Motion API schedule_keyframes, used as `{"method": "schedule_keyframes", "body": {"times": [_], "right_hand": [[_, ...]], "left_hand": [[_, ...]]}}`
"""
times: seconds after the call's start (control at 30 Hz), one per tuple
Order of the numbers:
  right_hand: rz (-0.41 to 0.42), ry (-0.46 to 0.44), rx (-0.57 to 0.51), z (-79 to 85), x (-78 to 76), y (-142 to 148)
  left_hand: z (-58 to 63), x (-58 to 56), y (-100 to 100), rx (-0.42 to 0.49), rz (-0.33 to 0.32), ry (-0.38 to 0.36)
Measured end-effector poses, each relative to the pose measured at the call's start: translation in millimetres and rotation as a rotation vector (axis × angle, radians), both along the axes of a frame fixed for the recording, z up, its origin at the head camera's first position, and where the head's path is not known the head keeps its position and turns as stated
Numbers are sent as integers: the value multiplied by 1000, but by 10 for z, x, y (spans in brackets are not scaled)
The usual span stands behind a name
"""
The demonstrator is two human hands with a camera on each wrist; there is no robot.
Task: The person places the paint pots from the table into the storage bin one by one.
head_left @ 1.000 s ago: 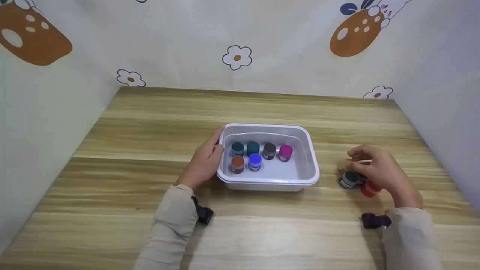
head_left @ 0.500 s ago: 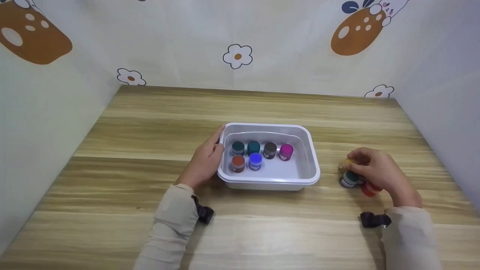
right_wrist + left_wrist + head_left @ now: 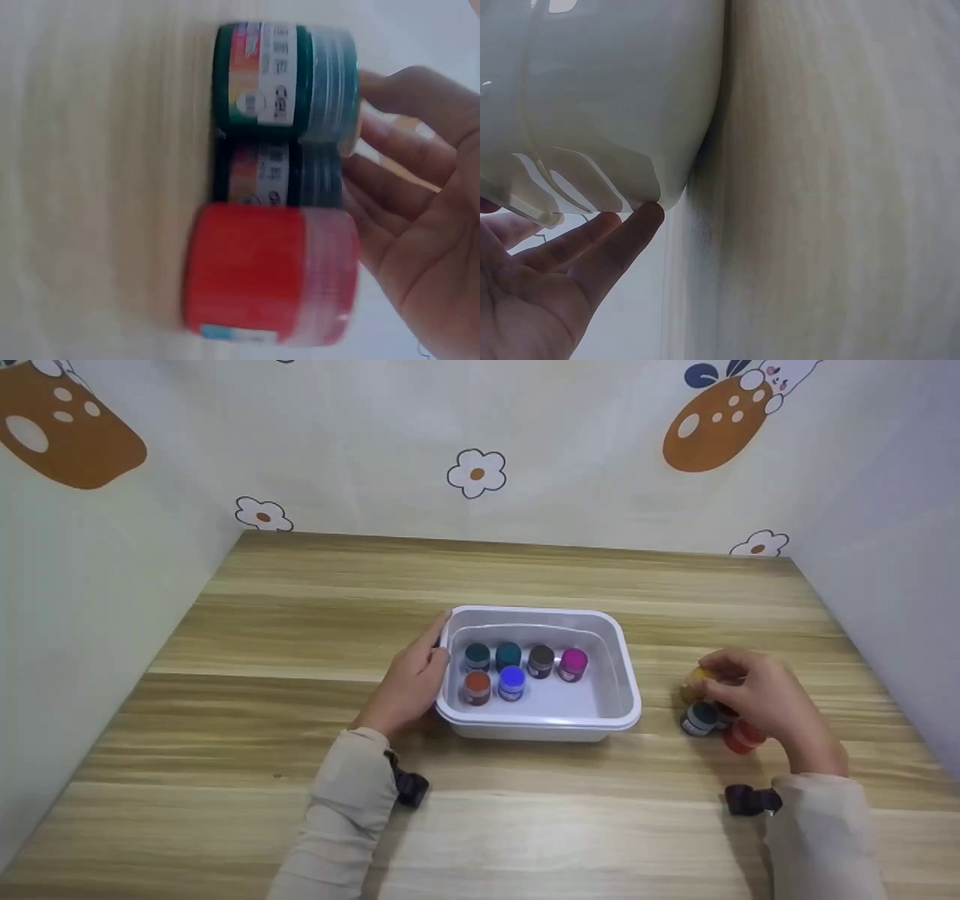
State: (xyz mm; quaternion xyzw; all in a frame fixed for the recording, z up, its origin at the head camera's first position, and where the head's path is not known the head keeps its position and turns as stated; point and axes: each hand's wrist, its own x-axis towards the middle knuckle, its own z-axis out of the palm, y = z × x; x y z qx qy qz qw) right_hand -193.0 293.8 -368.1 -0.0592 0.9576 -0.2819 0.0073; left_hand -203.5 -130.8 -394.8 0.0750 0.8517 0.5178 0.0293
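Observation:
A white plastic tub (image 3: 540,723) stands mid-table with several small paint jars inside, among them a blue jar (image 3: 511,684) and a magenta jar (image 3: 573,664). My left hand (image 3: 405,682) rests against the tub's left side, its fairly straight fingers touching the outer wall in the left wrist view. To the right, my right hand (image 3: 765,701) pinches a yellow paint jar (image 3: 691,687) between thumb and fingers. Close by stand a dark green jar (image 3: 699,718), a red jar (image 3: 742,737) and another dark jar (image 3: 259,172) between them. The green jar mostly hides the yellow one in the right wrist view.
The wood-grain table (image 3: 300,607) meets a patterned back wall (image 3: 360,457), with plain walls at both sides. Inside the tub, a brown-red jar (image 3: 477,688) stands in the front row beside the blue one; darker jars line the back row.
The right hand stays at the jar cluster, its fingers shifting slightly on the yellow jar, which now shows more. The left hand and the tub stay in place.

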Motion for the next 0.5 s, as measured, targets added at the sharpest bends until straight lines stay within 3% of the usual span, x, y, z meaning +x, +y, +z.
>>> {"method": "schedule_keyframes", "body": {"times": [0.27,0.5], "right_hand": [[-1,86,-53,266,85,-141],[58,132,-50,526,138,-481]], "left_hand": [[5,-14,23,8,-4,-36],[2,0,12,8,3,-46]]}}
